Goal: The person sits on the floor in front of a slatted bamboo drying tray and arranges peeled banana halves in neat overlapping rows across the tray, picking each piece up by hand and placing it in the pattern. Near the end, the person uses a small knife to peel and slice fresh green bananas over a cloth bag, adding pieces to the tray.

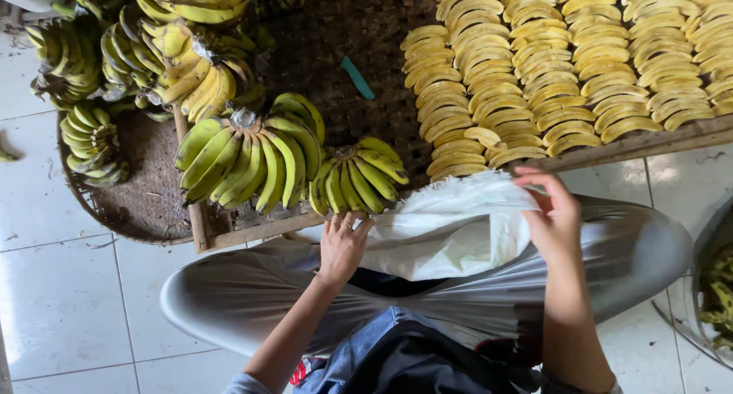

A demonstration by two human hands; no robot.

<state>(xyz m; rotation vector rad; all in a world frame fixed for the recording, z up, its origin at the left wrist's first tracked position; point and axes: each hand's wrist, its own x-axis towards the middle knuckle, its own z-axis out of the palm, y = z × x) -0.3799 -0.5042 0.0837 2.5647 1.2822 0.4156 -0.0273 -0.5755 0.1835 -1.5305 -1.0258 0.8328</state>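
You are seated with your knees spread, and a white plastic bag (450,230) lies across your lap at the centre of the frame, just below the edge of the wooden rack (657,140). Your left hand (341,245) sits at the bag's left edge, left of centre, fingers curled down onto the plastic beside your thigh; whether they actually pinch it I cannot tell. Your right hand (556,218), right of centre, has its fingers closed on the bag's upper right rim, lifting that edge toward the rack. Just above your left hand, two bunches of green-yellow bananas (252,159) rest on the near edge of the woven mat (336,35), the smaller bunch (357,179) almost touching the bag. Rows of peeled bananas (565,66) cover the upper right of the frame, the nearest ones just beyond your right fingertips. A teal tool (357,78) lies on the mat at upper centre, well apart from both hands. More green bunches (92,138) sit in a round woven basket (137,211) at the left. A metal bowl (706,302) with peels shows at the lower right edge.
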